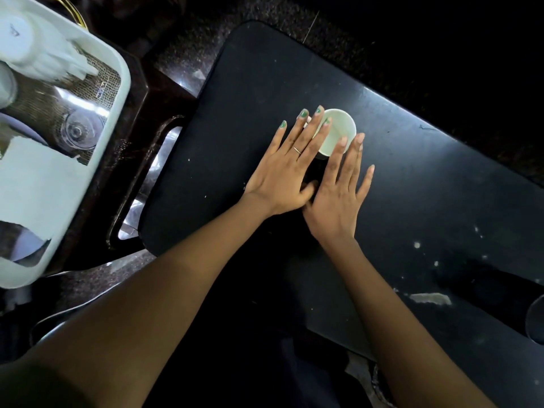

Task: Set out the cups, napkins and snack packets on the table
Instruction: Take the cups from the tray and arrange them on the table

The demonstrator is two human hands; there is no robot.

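White paper cup upright on dark worktop, mid-surface. Left hand and right hand flank it, fingers straight and spread, touching its sides, not gripping. Pale tray far left.

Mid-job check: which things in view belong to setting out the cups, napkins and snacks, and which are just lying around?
Part of the job:
- white paper cup, upright on the black table, between the left hand and right hand
- white tray at far left, with stacked white cups; the rest of its contents are unclear

Lying about:
- pale scraps and specks on the table
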